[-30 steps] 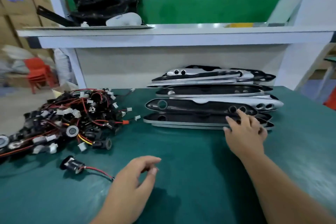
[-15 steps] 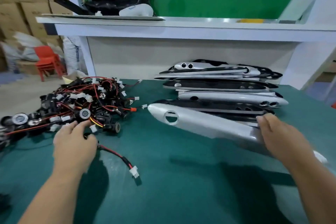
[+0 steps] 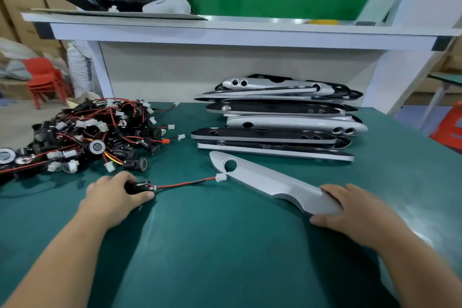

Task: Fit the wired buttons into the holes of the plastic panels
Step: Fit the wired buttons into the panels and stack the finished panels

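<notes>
Silver panel in front of the stack of panels, over the green table; long axis diagonal, the tip with the hole nearest the stack's left end and pointing away and leftward, the broad end nearer the viewer at right. Right hand grips that broad end, fingers over the top. Left of the stack's front, left hand curls round a black button; its red wire runs rightward to a white connector at the panel's edge. Button pile lies left of the stack
</notes>
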Tool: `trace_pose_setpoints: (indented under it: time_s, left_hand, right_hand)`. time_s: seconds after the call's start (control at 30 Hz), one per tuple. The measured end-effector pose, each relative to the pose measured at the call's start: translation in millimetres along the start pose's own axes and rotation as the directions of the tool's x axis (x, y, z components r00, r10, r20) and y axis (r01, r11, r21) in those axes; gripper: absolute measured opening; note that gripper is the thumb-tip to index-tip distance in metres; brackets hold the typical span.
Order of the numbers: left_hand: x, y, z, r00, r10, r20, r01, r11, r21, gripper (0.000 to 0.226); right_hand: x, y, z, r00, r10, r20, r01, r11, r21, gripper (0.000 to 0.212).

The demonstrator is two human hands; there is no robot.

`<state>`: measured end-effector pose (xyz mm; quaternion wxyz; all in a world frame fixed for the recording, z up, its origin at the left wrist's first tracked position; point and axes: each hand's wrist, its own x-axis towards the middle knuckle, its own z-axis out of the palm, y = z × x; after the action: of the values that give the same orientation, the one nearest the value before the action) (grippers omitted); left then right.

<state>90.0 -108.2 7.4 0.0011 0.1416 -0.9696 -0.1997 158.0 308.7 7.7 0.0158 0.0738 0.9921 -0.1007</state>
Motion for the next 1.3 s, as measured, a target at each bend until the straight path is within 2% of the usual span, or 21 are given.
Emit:
trace_pose_setpoints:
  time_s: [0.1, 0.23, 0.43, 0.67, 0.83, 0.97, 1.07, 1.2, 1.3]
  left_hand:
    - [-6, 8, 1, 0.994, 0.031, -0.106, -0.056, 0.970, -0.237, 0.041]
    - [-13, 17, 1, 0.964, 0.086, -0.252, -0.169, 0.929, -0.329, 0.037]
    - [-21, 20, 0, 0.952, 0.152, -0.266, -0.235, 0.920, -0.315, 0.037]
    - [-19, 12, -4, 0.936, 0.095, -0.340, -0.205, 0.930, -0.305, 0.038]
    - [-21, 8, -7, 0.937, 0.109, -0.333, -0.213, 0.932, -0.295, 0.036]
    - [-26, 16, -3, 0.923, 0.153, -0.352, -0.263, 0.920, -0.291, 0.034]
    - [-33, 26, 1, 0.892, 0.203, -0.403, -0.337, 0.895, -0.294, 0.032]
    - [-39, 40, 9, 0.833, 0.360, -0.421, -0.473, 0.858, -0.202, 0.033]
    - [-39, 42, 16, 0.786, 0.346, -0.513, -0.476, 0.867, -0.145, 0.041]
  right_hand:
    - [-1, -5, 1, 0.998, 0.002, -0.056, -0.003, 1.000, -0.022, 0.068]
    - [-1, -12, 3, 0.995, -0.009, -0.100, 0.003, 0.998, -0.059, 0.069]
    - [-2, -20, 6, 0.990, -0.024, -0.142, 0.013, 0.997, -0.074, 0.071]
    - [-1, -21, 8, 0.984, -0.031, -0.175, 0.015, 0.996, -0.091, 0.074]
    - [-1, -20, 7, 0.984, -0.028, -0.178, 0.014, 0.997, -0.076, 0.076]
    - [-2, -25, 7, 0.977, -0.097, -0.190, 0.077, 0.991, -0.110, 0.075]
    - [-5, -34, 8, 0.959, -0.187, -0.215, 0.157, 0.976, -0.150, 0.075]
    - [-11, -53, 14, 0.914, -0.306, -0.268, 0.279, 0.951, -0.134, 0.078]
    - [-13, -56, 16, 0.899, -0.310, -0.309, 0.282, 0.950, -0.131, 0.080]
